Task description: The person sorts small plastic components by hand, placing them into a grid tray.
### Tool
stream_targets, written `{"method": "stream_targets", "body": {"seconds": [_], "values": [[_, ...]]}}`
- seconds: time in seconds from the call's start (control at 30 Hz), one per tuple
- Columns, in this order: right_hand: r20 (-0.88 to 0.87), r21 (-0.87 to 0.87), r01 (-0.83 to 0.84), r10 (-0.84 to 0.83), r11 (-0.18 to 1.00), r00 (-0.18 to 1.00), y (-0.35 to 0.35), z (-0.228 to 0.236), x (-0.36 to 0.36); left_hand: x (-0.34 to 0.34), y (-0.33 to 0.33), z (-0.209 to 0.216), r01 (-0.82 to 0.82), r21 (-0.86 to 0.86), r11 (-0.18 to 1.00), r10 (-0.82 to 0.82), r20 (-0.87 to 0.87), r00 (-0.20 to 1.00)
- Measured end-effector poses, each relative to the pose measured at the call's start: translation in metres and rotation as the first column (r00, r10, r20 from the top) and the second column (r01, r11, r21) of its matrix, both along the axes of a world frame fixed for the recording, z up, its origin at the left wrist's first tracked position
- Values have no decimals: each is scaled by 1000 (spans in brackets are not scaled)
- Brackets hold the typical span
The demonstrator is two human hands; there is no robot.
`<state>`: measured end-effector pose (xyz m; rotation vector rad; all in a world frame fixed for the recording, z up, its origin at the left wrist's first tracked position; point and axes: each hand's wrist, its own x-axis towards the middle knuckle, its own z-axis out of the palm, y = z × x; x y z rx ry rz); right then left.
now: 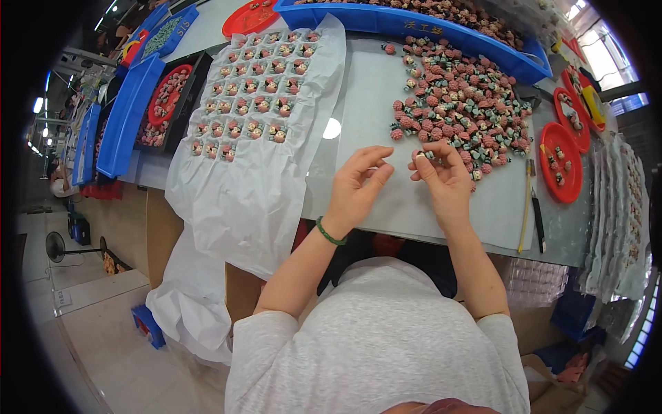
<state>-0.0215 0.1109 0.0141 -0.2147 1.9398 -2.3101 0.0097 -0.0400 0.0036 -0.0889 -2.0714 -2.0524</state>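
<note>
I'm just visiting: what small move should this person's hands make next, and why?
Probably carry the small figure pinched in the right hand across to the white tray, perhaps to the right end of its lowest filled row. That row seems to hold fewer figures than the one above, and the left hand looks empty.

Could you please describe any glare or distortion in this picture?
Head view: round white spot, apparently glare, on the table beyond the left hand; washed-out window, upper right; bowed front edge on the blue bin behind the figurine pile; black corners.
</note>
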Motion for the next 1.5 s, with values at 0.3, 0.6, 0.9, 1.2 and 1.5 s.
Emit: {"method": "stream_targets", "body": {"seconds": [0.3, 0.6, 0.9, 1.2, 1.5], "values": [[66, -183, 74, -62, 980, 996, 2, -18, 25, -8, 25, -13, 88, 454, 887, -193, 189, 963], [128, -190, 109, -86, 976, 988, 5, -30, 29, -8, 22, -21, 96, 334, 938, -165, 185, 969], [-74, -141, 191, -203, 971, 976, 2, -34, 32, -7, 24, -14, 122, 443, 888, -223, 183, 957], [-161, -56, 147, -154, 988, 975, 1, -31, 31, -8, 21, -19, 116, 489, 865, -236, 192, 953], [-646, 712, 301, 423, 635, 636, -19, 1, -55, -8, 16, -19, -24, 747, 665, -184, 194, 964]]}}
